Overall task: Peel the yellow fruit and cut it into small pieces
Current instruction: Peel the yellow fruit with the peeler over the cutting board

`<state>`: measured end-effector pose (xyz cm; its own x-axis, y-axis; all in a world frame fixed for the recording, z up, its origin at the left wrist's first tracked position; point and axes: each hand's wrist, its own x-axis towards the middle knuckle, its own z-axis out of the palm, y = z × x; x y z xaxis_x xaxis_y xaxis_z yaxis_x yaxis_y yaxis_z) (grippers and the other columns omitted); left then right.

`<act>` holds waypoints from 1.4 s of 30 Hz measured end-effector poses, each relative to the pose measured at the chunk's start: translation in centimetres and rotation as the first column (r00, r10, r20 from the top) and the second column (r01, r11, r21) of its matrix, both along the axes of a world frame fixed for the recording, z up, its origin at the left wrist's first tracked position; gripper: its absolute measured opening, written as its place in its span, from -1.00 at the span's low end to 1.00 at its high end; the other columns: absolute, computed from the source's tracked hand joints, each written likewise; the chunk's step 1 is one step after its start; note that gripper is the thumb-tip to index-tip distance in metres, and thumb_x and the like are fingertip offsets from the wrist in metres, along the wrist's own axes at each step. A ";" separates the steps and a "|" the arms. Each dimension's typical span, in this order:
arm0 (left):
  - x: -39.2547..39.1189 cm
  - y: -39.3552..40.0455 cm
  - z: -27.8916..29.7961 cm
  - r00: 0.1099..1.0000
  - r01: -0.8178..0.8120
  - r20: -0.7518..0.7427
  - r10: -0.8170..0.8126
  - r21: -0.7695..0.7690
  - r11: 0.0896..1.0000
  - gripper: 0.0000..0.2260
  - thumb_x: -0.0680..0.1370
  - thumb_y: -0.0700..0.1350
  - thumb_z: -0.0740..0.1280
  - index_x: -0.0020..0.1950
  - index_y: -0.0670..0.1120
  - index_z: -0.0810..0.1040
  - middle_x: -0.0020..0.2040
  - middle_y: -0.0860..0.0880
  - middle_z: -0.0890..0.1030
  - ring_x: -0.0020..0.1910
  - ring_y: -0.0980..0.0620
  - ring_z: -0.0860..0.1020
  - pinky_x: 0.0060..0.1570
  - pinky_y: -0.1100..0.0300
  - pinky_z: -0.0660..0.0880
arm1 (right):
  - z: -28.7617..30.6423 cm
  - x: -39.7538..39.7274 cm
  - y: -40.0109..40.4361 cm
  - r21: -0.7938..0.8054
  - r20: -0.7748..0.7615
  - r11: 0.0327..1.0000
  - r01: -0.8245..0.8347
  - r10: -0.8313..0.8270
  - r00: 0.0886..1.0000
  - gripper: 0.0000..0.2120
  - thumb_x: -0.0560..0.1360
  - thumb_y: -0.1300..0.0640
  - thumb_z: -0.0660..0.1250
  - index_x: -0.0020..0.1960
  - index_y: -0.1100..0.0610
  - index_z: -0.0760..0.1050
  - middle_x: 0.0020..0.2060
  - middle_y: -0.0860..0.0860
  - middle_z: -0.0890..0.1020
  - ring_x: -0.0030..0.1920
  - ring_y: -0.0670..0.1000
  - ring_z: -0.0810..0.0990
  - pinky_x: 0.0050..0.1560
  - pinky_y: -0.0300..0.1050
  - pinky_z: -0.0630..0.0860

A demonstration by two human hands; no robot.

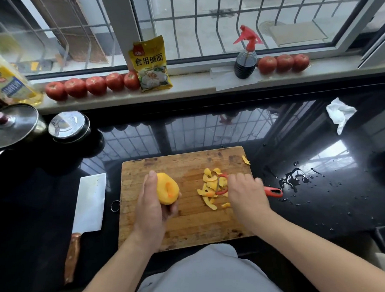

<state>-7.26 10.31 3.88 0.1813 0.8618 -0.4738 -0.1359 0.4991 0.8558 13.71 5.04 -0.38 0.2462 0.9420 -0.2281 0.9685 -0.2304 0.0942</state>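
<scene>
Your left hand [152, 202] holds the yellow fruit [167, 188] over the left half of the wooden cutting board [182, 224], fingers curled under and around it, thumb up along its left side. The fruit looks peeled, pale yellow with an orange patch facing up.

Your right hand [247, 194] rests on the right part of the board, fingers bent down over the red peeler [272, 192]. The peeler's handle sticks out to the right past the board edge onto the desk [210, 133]; its red head shows just left of the fingers. Whether the fingers actually clamp the peeler or only lie on it, you cannot tell from this view.

A heap of yellow peel strips [211, 187] lies on the board under and beside the right hand. One stray strip [246, 160] sits at the board's upper right corner.

Left of the board, apart from it, a cleaver [90, 205] lies flat on the desk, blade away from you, wooden handle toward you.

Small puddles of water [294, 178] are on the desk right of the peeler. A crumpled white tissue [340, 114] lies farther back right.

On the window sill: a row of tomatoes [93, 85], a yellow packet [151, 64], a spray bottle [245, 56] with a red trigger, and three more tomatoes [284, 62]. Two lidded pots [68, 127] stand at back left.
</scene>
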 end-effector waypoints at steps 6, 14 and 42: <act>0.4 -0.2 0.2 0.991 0.132 0.051 -0.123 -0.268 0.954 -0.45 0.63 0.35 0.15 -0.09 -0.14 0.56 -0.24 -0.23 0.58 -0.45 -0.03 0.42 -0.52 0.20 0.31 | 1.9 -1.3 1.1 0.290 -0.104 0.934 -0.209 0.248 0.963 -0.91 0.57 0.21 0.21 0.02 0.07 0.46 -0.12 0.00 0.53 -0.13 0.06 0.44 -0.07 -0.02 0.45; 0.4 -0.3 0.8 0.936 0.350 0.107 -0.334 -0.348 0.870 -0.51 0.64 0.27 0.17 -0.18 -0.10 0.58 -0.34 -0.12 0.51 -0.45 -0.03 0.37 -0.46 0.17 0.21 | 5.4 -3.9 0.7 0.458 0.050 0.672 -0.582 0.634 0.772 -0.82 0.60 0.17 0.12 0.07 0.11 0.49 -0.08 0.05 0.52 -0.09 0.09 0.43 -0.02 0.02 0.39; -1.4 -0.2 -2.5 0.999 0.038 0.038 -0.019 -0.607 0.794 -0.53 0.65 0.19 0.23 0.31 -0.18 0.47 -0.21 -0.22 0.59 -0.39 -0.03 0.47 -0.51 0.20 0.36 | -3.3 2.3 -1.0 -0.125 -0.114 0.987 0.102 -0.116 0.987 -0.84 0.59 0.17 0.30 0.17 0.06 0.43 0.03 0.02 0.58 -0.01 0.09 0.62 -0.14 -0.05 0.48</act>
